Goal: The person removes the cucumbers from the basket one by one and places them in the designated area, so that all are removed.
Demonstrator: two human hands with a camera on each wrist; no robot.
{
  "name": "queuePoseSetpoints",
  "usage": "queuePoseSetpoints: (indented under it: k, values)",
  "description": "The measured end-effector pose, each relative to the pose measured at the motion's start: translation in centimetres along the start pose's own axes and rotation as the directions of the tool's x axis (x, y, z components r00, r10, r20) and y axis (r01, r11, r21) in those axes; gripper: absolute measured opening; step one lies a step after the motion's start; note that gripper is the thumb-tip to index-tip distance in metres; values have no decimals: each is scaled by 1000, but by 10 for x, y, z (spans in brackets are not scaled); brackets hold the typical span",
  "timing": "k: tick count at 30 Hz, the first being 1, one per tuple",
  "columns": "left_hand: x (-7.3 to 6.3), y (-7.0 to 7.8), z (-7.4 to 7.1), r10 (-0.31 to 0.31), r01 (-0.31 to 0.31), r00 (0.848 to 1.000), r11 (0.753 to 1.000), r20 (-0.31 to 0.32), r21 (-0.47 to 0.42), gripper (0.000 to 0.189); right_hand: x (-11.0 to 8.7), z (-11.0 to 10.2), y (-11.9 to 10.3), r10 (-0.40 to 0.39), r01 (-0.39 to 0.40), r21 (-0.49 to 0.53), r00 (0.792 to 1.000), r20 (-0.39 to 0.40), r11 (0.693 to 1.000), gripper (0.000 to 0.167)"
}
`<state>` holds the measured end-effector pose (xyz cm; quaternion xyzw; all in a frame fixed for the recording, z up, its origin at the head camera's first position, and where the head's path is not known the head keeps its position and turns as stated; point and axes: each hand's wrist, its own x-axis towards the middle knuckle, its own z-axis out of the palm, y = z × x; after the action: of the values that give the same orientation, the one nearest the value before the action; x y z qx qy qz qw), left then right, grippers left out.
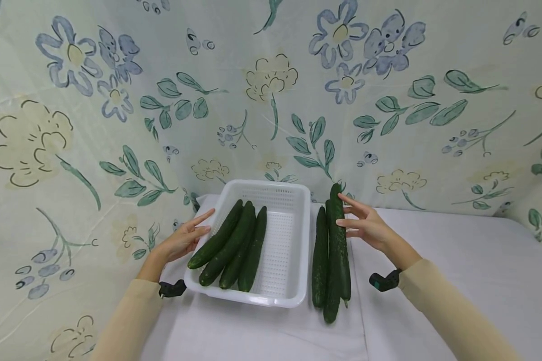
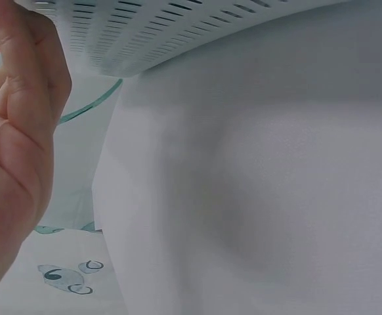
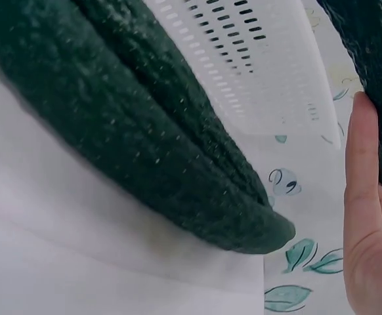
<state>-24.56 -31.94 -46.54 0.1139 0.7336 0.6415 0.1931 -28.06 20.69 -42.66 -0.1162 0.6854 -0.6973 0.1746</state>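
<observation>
The left hand is at the left side of a white perforated basket, its fairly straight fingers touching the outside near the rim. In the left wrist view, this hand is at the left, partly cut off, beside the slotted basket wall. Several dark green cucumbers lean side by side in the basket's left half. To the right of the basket, the right hand holds a cucumber near its far end, between thumb and fingers. In the right wrist view, that cucumber stands apart from two others.
Two more cucumbers lie lengthwise along the basket's right side. A white cloth covers the table. Behind it hangs a floral curtain. Black wrist cameras are strapped on at both sleeves.
</observation>
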Motion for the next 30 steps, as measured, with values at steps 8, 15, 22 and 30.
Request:
queuePoseSetpoints:
  k: [8,15,22,30]
  values:
    - [0,0,1,-9,9,1000,1000,1,-12,61,-6,-14,14,12,-12,-7,999,-31,1000,78]
    - [1,0,0,-6,6,1000,1000,-2,3,61,-12,-27,27,21,-21,-3,999,-49,1000,80]
    - [1,-1,0,-5,5,1000,1000,-4,6,62,-17,-39,42,44,-45,-10,997,-58,999,81]
    - [0,0,0,-5,5,1000,1000,-5,13,61,-18,-44,58,57,-58,-2,995,-82,998,83]
